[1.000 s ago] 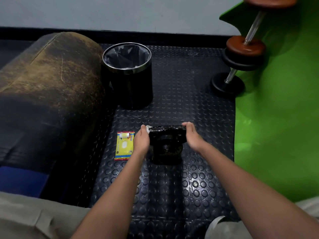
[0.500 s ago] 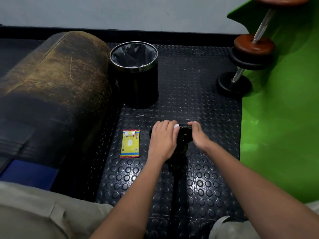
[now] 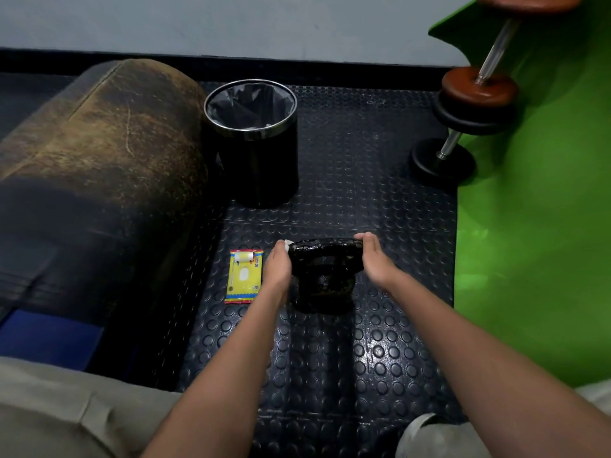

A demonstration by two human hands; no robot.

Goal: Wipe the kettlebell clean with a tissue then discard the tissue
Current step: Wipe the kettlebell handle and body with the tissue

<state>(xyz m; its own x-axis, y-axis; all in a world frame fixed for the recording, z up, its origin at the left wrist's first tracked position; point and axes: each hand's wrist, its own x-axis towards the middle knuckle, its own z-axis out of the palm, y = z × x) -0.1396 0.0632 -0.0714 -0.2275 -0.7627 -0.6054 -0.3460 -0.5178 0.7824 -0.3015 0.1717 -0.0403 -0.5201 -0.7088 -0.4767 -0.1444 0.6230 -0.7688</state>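
The kettlebell [image 3: 322,279] is glossy black with dull speckles. A white tissue [image 3: 286,244] peeks out at its ten o'clock. The packet [image 3: 244,276] at nine o'clock is yellow with red edges and a white patch. The floor mat [image 3: 357,352] is black, patterned with raised round studs. The bin [image 3: 261,160] at eleven o'clock is black with a silver rim and grey liner. The mat [image 3: 535,233] at three o'clock is bright green.

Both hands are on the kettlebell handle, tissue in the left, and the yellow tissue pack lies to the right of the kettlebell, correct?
Not quite: the head view shows the yellow tissue pack lying left of the kettlebell, beside the left hand. The rest holds: right hand on the handle, tissue in the left.
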